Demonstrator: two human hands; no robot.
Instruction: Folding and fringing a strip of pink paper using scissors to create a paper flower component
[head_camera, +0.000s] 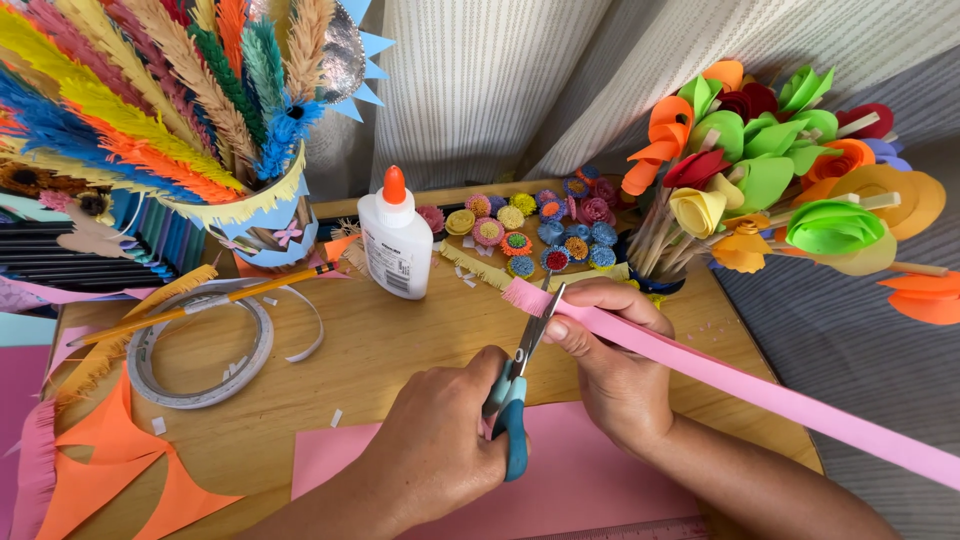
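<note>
item: pink paper strip (760, 390), long, narrow, flat; runs from the lower right edge of view up to the worktop (400, 350) centre, its near end already cut into a fine fringe. judged very light, limp along its length, easily creased or torn; best held close behind the cut line, flat between thumb and fingers, so the end stays taut.
right hand (615, 365): grip clamped on the strip just behind the fringed end.
left hand (440, 445): grip closed through the blue handles of the scissors (520, 375); blades slightly parted at the strip's end.
nearby: white glue bottle (395, 245) with orange cap, upright; tape roll (200, 345); small quilled paper flowers (540, 235); paper-rose bouquet (780, 170); fringed paper plumes in a blue pot (265, 225); orange offcuts (110, 460); pink sheet (560, 480) under the wrists.
</note>
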